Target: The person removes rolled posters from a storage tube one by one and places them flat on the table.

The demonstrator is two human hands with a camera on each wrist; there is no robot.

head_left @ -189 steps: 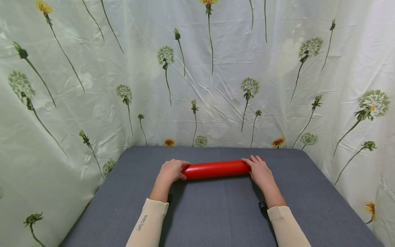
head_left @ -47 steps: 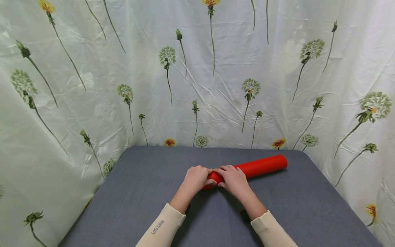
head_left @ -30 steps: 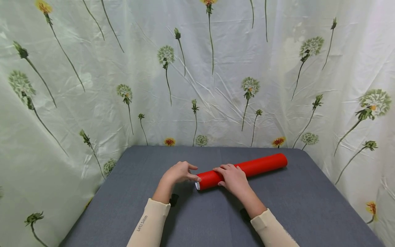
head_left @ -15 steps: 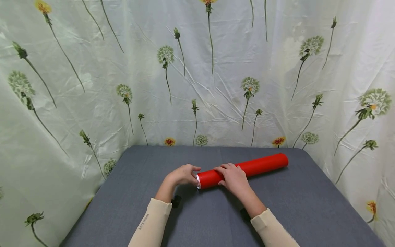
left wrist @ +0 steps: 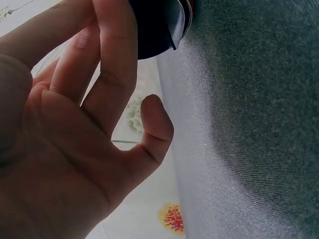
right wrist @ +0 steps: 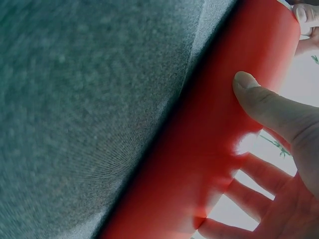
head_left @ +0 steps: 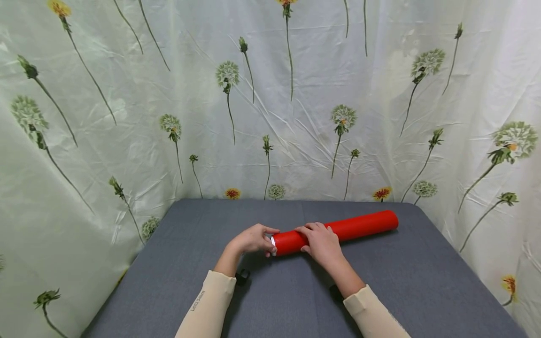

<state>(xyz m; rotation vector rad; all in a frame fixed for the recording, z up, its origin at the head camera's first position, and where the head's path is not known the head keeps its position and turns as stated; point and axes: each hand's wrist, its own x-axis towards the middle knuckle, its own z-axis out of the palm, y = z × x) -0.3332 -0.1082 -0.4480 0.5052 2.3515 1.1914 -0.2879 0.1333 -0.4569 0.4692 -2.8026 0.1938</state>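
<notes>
A long red roll (head_left: 361, 226) lies slantwise on the grey table, its right end farther back. My left hand (head_left: 252, 238) is at the left end, where a white inner edge (head_left: 273, 245) shows; thumb and fingertips pinch the rim. In the left wrist view, the roll's dark open end (left wrist: 152, 30) has a loose curled layer at its rim, and the little finger (left wrist: 157, 119) stays off it. My right hand (head_left: 323, 244) grips the roll left of its middle. The right wrist view shows its thumb (right wrist: 264, 102) on the near side and fingers (right wrist: 264, 174) beyond the roll.
The grey cloth-covered table (head_left: 279, 300) extends around the roll on all sides. A pale curtain with dandelion prints (head_left: 296, 94) hangs behind the table and along both sides.
The roll has shifted right and turned slantwise since the earliest frame. My right hand came to its left part and stayed. My left hand drew back, baring the white end, then returned to the rim.
</notes>
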